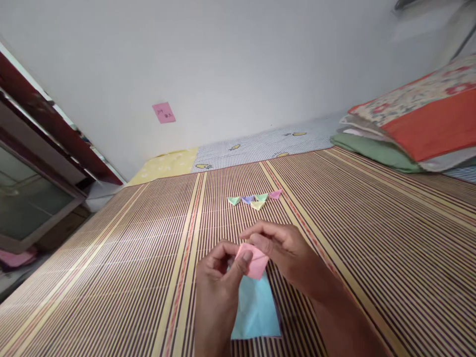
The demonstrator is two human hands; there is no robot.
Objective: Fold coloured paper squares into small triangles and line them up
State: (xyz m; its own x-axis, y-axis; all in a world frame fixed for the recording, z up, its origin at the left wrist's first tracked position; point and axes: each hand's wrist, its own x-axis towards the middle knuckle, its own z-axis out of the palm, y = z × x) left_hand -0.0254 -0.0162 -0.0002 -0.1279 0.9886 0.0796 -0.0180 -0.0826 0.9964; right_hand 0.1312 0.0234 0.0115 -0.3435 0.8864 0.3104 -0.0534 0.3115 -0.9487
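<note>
Between my two hands is a small piece of pink paper with a crease or folded edge across it. My left hand pinches its left side, thumb on top. At the paper's upper right edge, the thumb and fingers of my right hand are closed on it. Beneath lies a light blue sheet of paper, partly covered by my left hand. Farther off, several small folded paper triangles sit grouped, among them a yellow one, a purple one and a pink one.
A striped woven mat spreads under everything. Folded bedding with an orange and floral cover is piled at the right. A pink note is stuck on the white wall. Dark red-framed furniture stands at the left.
</note>
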